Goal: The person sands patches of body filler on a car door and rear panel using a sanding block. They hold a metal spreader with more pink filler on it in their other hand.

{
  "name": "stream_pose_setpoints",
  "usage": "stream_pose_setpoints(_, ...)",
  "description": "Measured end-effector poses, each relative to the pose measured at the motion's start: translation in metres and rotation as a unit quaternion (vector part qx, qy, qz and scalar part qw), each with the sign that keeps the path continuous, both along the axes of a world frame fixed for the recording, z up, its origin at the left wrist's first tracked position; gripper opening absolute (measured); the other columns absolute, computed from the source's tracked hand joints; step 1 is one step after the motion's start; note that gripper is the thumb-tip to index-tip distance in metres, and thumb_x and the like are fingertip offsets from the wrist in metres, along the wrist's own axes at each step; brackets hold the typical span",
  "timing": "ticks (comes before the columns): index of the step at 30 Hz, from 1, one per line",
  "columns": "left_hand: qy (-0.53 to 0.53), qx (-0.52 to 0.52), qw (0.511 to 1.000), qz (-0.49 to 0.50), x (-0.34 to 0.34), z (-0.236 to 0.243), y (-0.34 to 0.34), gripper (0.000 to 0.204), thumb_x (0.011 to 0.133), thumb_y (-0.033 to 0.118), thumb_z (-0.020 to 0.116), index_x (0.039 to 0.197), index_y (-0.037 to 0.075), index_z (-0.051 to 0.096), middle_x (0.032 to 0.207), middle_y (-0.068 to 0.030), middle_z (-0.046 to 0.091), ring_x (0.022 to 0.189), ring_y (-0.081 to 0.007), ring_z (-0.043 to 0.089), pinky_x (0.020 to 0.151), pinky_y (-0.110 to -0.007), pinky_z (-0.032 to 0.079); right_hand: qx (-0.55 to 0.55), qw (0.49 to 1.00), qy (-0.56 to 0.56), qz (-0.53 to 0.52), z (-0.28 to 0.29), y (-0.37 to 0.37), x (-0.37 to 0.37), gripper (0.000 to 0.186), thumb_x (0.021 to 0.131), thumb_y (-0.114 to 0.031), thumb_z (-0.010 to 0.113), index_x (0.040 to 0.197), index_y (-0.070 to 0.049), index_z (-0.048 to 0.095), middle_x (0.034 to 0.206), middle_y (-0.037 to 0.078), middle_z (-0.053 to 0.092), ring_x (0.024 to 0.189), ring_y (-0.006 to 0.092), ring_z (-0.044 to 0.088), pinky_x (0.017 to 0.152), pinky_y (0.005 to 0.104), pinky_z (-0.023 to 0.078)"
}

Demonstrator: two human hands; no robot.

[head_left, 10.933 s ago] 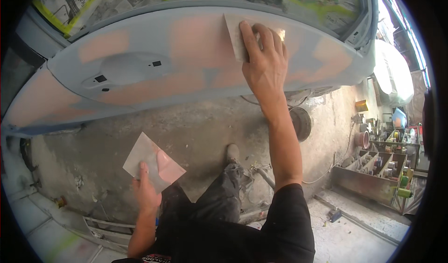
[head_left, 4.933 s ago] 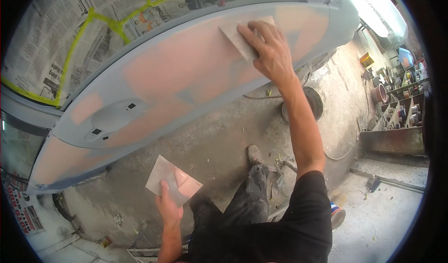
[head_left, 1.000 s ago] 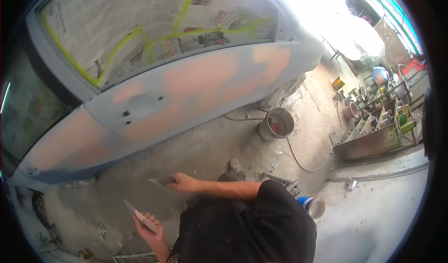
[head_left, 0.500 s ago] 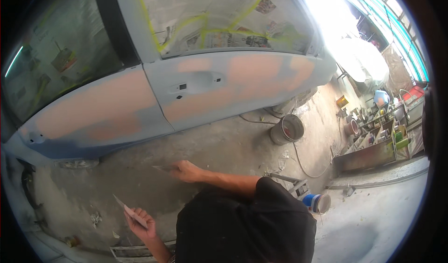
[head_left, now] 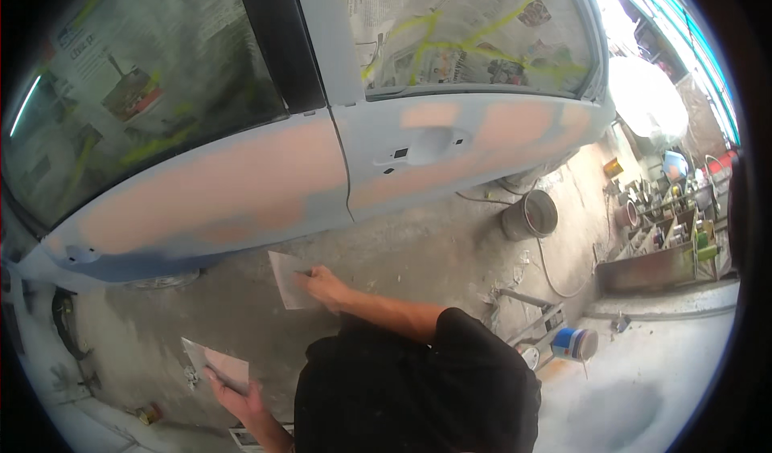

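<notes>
Two thin, flat, square-cornered plates are in hand, one for each. Right hand [head_left: 323,286] has left the car's side, where it pressed its plate some seconds ago; its pale, pinkish-grey plate [head_left: 288,282] now shows its broad face above the floor, having been nearly edge-on half a second earlier. So neither plate touches the bodywork, and spreading on the surface is paused. The right fingers grasp that plate by its right edge. Left hand [head_left: 241,405] grips the lower part of a pale plate with a pink layer [head_left: 227,364], below and left of the other, well apart from it. Whether the right plate carries any pink paste is hard to tell from here.

The view has swung so that two grey-blue, pink-patched door panels show: left [head_left: 217,176] and right [head_left: 434,155]. Counted besides: two windows with newspaper, three small dark openings [head_left: 400,154], one grey round bucket [head_left: 540,216] and one blue-and-white tin [head_left: 572,344].
</notes>
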State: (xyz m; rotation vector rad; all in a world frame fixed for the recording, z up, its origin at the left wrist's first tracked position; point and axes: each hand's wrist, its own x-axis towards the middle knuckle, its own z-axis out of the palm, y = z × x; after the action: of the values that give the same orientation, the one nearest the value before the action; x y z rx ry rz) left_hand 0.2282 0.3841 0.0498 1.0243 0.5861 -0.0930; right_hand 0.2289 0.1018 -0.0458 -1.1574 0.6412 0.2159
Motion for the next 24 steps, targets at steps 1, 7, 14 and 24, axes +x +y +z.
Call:
stream_pose_setpoints(1, -0.052, 0.032, 0.998, -0.029, 0.01, -0.006, 0.006, 0.045, 0.1, 0.038, 0.054, 0.131, 0.006, 0.053, 0.128, -0.0018, 0.054, 0.113, -0.0168, 0.054, 0.089, -0.031, 0.051, 0.02, 0.999, -0.017, -0.039, 0.011, 0.002, 0.006, 0.036, 0.095, -0.025, 0.062, 0.104, 0.009, 0.065, 0.089, 0.01, 0.066, 0.08, 0.0157, 0.059, 0.068, 0.0338, 0.048)
stream_pose_setpoints(7, -0.054, -0.015, 0.99, -0.129, 0.062, -0.024, -0.004, 0.043, 0.1, 0.033, 0.054, 0.132, 0.005, 0.052, 0.125, -0.0062, 0.059, 0.113, -0.0224, 0.057, 0.099, -0.038, 0.047, -0.027, 0.997, -0.049, -0.047, 0.005, -0.017, -0.001, 0.037, 0.095, -0.026, 0.061, 0.113, 0.007, 0.064, 0.098, 0.009, 0.068, 0.085, 0.017, 0.06, 0.076, 0.0343, 0.048)
stream_pose_setpoints(14, -0.01, -0.251, 0.952, -0.177, 0.093, -0.001, -0.005, 0.039, 0.1, 0.034, 0.055, 0.127, 0.006, 0.056, 0.118, -0.0079, 0.064, 0.109, -0.0245, 0.061, 0.099, -0.042, 0.047, -0.035, 0.989, -0.103, -0.101, 0.048, 0.023, -0.03, 0.037, 0.093, -0.017, 0.064, 0.125, 0.0, 0.059, 0.117, 0.009, 0.065, 0.106, 0.0206, 0.062, 0.091, 0.0373, 0.05)
stream_pose_setpoints(24, -0.078, -0.258, 0.963, -0.004, 0.084, 0.034, 0.224, 0.04, 0.099, 0.037, 0.056, 0.127, 0.007, 0.056, 0.112, -0.0052, 0.066, 0.1, -0.0217, 0.064, 0.086, -0.038, 0.053, -0.322, 0.924, -0.133, 0.156, 0.11, 0.252, 0.079, 0.04, 0.093, -0.005, 0.06, 0.13, 0.005, 0.053, 0.12, 0.01, 0.061, 0.109, 0.0187, 0.058, 0.094, 0.032, 0.046)
